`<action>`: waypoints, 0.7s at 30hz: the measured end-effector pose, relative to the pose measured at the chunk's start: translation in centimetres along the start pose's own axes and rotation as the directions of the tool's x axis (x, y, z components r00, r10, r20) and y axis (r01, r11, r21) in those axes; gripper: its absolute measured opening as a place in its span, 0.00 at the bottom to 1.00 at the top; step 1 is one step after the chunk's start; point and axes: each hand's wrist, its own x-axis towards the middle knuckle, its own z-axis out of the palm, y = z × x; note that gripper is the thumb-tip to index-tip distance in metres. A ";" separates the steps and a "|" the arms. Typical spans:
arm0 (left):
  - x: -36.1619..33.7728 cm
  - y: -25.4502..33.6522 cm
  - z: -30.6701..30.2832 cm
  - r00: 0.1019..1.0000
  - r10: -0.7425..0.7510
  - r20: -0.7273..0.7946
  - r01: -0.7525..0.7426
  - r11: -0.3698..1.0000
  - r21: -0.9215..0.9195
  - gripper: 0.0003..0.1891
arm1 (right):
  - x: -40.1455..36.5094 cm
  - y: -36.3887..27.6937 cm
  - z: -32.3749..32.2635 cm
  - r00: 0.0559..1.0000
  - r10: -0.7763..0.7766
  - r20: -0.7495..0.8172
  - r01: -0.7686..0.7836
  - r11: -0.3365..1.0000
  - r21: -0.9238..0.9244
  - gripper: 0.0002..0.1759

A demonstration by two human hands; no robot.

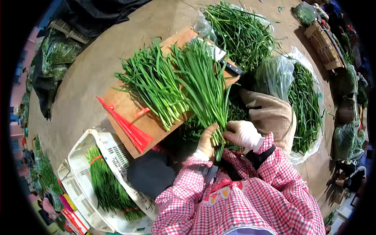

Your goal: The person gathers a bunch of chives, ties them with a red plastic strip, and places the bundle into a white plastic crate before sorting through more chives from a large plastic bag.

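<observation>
My left hand (206, 141) is closed round the stem ends of a bunch of long green leaves (203, 82), whose tops spread over a wooden board (129, 135). On the right side of the same stems, my right hand (241, 134) has its fingers bent against them; a white wrap covers part of it. Another loose green bunch (150, 78) lies on the board, to the left, with a red strip under it. Red ties (127, 127) lie at the board's lower left. A knife with a black handle (232, 67) rests near its upper right edge.
A white crate (113, 150) holding tied greens (109, 188) stands at the lower left. More greens (244, 37) lie beyond the board. At the right are a plastic bag of greens (305, 109) and a beige cloth (270, 117). A wooden box (323, 45) stands farther right.
</observation>
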 end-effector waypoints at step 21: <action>-0.8 0.2 -0.2 1.000 -0.022 0.015 0.022 0.998 0.058 0.17 | 1.6 -1.3 -0.8 0.987 -0.114 0.116 0.146 0.936 -0.321 0.34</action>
